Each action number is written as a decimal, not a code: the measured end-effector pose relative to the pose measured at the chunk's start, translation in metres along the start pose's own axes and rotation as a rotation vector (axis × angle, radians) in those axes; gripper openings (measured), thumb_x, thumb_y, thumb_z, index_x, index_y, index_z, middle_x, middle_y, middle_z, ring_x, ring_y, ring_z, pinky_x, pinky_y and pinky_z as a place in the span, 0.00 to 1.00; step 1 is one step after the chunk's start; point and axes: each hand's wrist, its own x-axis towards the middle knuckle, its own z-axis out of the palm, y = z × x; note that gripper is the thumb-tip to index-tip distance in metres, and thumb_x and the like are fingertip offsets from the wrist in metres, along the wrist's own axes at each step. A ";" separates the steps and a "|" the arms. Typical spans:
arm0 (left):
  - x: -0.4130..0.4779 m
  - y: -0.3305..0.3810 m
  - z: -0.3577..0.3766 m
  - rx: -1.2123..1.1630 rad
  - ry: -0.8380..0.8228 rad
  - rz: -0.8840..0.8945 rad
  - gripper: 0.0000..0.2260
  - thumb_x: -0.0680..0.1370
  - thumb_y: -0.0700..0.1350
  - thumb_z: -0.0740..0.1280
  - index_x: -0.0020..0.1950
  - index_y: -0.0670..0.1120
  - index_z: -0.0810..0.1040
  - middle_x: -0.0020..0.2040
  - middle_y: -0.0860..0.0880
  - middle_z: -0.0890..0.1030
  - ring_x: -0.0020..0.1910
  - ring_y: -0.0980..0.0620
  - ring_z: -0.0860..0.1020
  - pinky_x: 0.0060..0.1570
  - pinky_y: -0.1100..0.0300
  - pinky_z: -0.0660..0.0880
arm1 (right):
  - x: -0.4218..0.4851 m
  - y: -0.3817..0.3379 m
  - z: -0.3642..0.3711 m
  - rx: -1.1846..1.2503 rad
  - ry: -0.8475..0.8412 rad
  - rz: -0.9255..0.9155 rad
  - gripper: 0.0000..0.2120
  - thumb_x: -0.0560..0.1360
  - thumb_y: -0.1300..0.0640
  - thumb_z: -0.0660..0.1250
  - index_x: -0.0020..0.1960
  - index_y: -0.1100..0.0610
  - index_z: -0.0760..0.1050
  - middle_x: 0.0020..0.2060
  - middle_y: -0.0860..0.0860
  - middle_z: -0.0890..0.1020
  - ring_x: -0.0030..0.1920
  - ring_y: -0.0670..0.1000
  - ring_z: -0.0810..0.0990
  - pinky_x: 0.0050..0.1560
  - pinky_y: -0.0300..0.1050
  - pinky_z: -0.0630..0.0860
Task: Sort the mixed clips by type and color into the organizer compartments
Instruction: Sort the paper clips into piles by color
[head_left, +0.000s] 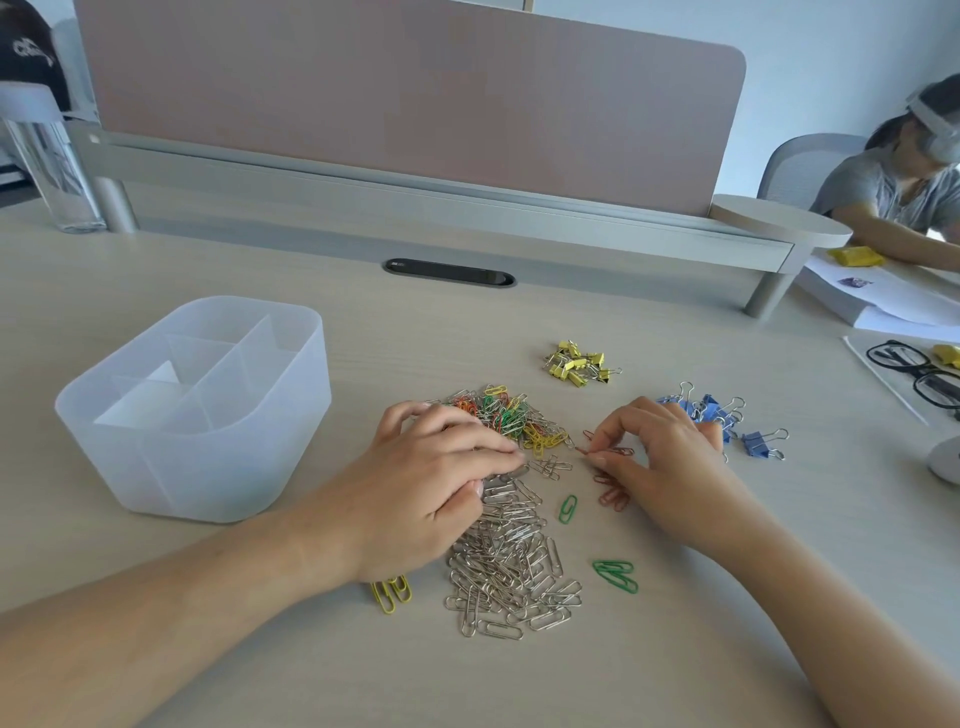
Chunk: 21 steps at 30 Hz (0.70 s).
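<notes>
A translucent white organizer (218, 467) with several compartments stands at the left. A mixed pile of coloured paper clips (511, 413) lies at the centre, and a silver clip pile (511, 566) lies below it. My left hand (426, 483) rests with curled fingers on the silver clips at the pile's left edge. My right hand (660, 467) pinches a red paper clip (589, 451) over a small red group (613, 493). Green clips (615, 574) and yellow clips (390, 592) lie in small groups. Yellow binder clips (579, 362) and blue binder clips (727, 418) sit behind.
A desk divider with a grey shelf (415, 202) runs along the back. A clear bottle (52, 171) stands at the far left. Black glasses (919, 371) lie on a tray at the right, where another person (898, 192) sits with papers.
</notes>
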 end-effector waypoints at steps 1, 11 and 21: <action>0.000 0.000 0.000 0.000 0.001 -0.001 0.24 0.78 0.51 0.47 0.70 0.59 0.72 0.68 0.66 0.70 0.69 0.63 0.60 0.70 0.55 0.50 | 0.001 0.002 -0.001 -0.006 0.018 0.026 0.08 0.75 0.49 0.70 0.40 0.41 0.73 0.43 0.37 0.74 0.50 0.42 0.67 0.48 0.43 0.52; 0.000 -0.001 -0.002 0.027 0.013 -0.085 0.28 0.76 0.54 0.43 0.70 0.59 0.73 0.69 0.66 0.68 0.70 0.62 0.58 0.70 0.54 0.50 | -0.001 -0.002 -0.002 -0.033 0.107 -0.039 0.19 0.74 0.60 0.67 0.49 0.34 0.80 0.38 0.43 0.73 0.47 0.43 0.68 0.48 0.43 0.52; 0.001 0.000 -0.004 0.035 0.024 -0.139 0.30 0.74 0.54 0.41 0.69 0.59 0.73 0.70 0.66 0.67 0.69 0.64 0.57 0.70 0.55 0.50 | -0.005 -0.010 0.001 -0.059 0.004 -0.116 0.19 0.68 0.51 0.57 0.46 0.30 0.80 0.37 0.41 0.74 0.47 0.42 0.69 0.50 0.37 0.54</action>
